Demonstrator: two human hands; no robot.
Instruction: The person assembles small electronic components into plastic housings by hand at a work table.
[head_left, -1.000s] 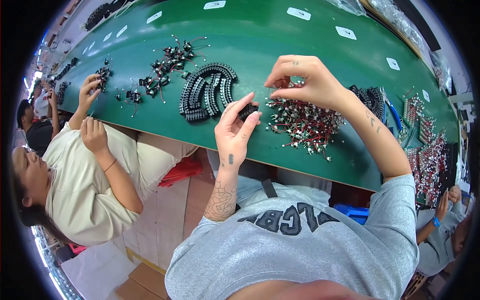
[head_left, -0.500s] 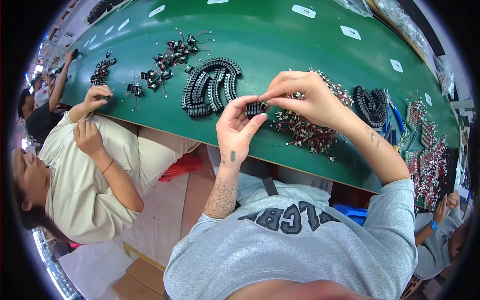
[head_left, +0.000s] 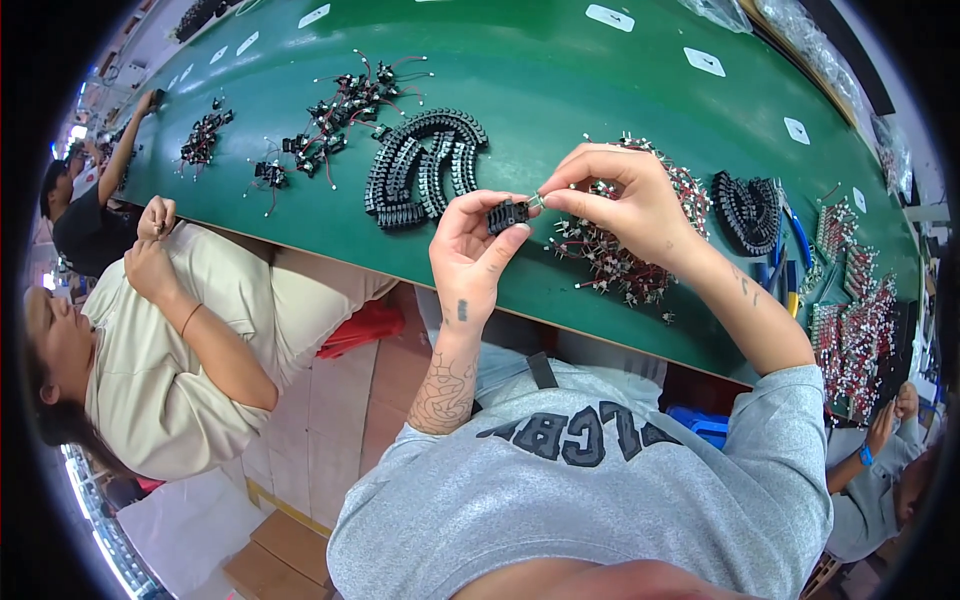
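Note:
In my left hand (head_left: 466, 262) sits a short row of black ridged plastic parts (head_left: 505, 216), gripped between thumb and fingers. My right hand (head_left: 630, 205) pinches a small whitish piece (head_left: 536, 202) against the right end of that row; its exact shape is too small to make out. Under and behind my right hand lies a loose pile of small white connectors with red and black wires (head_left: 625, 270). To the left of my hands, long curved rows of the same kind of black parts (head_left: 405, 165) rest on the green table (head_left: 530, 90).
Another curved black row (head_left: 745, 215) lies at the right, beside blue-handled pliers (head_left: 797, 238). Bundles of red-and-white wired pieces (head_left: 855, 335) stand further right. Wired black parts (head_left: 345, 110) lie at the left. A co-worker in a cream shirt (head_left: 165, 375) sits close on my left.
My left hand has tilted the black row up, so more of it shows. The small piece in my right fingers now meets its end. The co-worker's hands have drawn lower and closer together.

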